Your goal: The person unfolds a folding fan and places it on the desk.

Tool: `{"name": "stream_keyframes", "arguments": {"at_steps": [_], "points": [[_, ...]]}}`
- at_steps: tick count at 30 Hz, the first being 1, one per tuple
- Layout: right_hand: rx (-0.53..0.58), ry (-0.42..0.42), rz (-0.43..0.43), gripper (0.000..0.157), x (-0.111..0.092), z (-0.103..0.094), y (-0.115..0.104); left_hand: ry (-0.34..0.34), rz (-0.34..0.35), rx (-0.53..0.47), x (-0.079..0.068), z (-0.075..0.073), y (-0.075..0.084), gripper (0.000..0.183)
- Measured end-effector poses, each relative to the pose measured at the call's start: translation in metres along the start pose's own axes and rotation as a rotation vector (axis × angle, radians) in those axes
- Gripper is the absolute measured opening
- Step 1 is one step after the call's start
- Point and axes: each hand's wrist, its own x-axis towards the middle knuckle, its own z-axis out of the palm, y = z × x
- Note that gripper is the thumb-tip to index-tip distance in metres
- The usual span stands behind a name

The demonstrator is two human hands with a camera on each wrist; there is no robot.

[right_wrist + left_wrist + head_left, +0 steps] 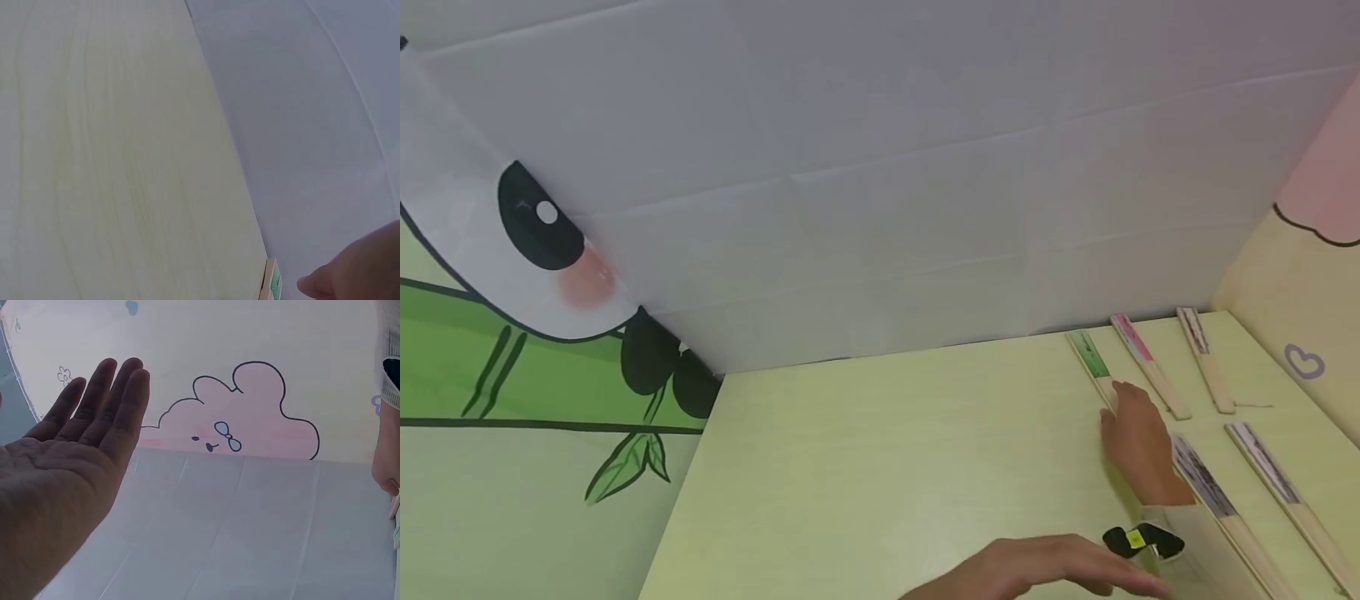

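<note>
Over the bare lower part of a green-topped folding fan (1088,354), my right hand (1138,437) holds it with thumb on the left and fingers on the right. The hand hides the fan's near end. In the right wrist view, the green end of this fan (275,281) shows at the bottom edge beside part of the hand (356,269). My left hand (1037,567) is held near the bottom of the head view, fingers extended and nothing in it. The left wrist view shows its palm (81,450) and straight fingers.
Right of my right hand lie a pink folding fan (1142,354) and a grey-patterned one (1204,358). Nearer are two longer patterned fans (1206,475) (1273,471). The pale table (880,467) ends at a white back wall (880,250); painted panels stand on both sides.
</note>
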Motion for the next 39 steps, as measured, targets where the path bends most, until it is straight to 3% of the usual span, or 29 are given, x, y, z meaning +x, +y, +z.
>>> {"name": "stream_keyframes", "arguments": {"at_steps": [2,6,7,11,23,32,39], "points": [[-0.012,-0.009,0.024,0.046,0.003,0.0,0.002,0.02,-0.002,0.028,0.004,0.002,0.001,0.049],[-0.044,-0.068,0.108,0.046,0.009,0.0,0.008,0.141,-0.008,0.104,0.01,-0.004,-0.018,0.06],[-0.052,-0.086,0.122,0.046,0.01,0.001,0.011,0.184,-0.017,0.098,0.011,-0.004,-0.024,0.067],[-0.074,-0.142,0.143,0.045,0.011,0.004,0.022,0.314,-0.038,0.053,0.017,-0.007,-0.042,0.06],[-0.019,-0.009,0.077,0.045,0.009,0.021,0.033,0.711,-0.165,-0.087,0.033,-0.009,-0.074,0.041],[0.04,-0.02,0.099,0.029,0.014,0.015,0.029,0.847,-0.267,-0.088,0.042,-0.018,-0.098,0.041],[0.099,-0.089,0.151,0.034,0.009,0.007,0.015,0.925,-0.281,-0.1,0.05,-0.021,-0.112,0.039]]}}
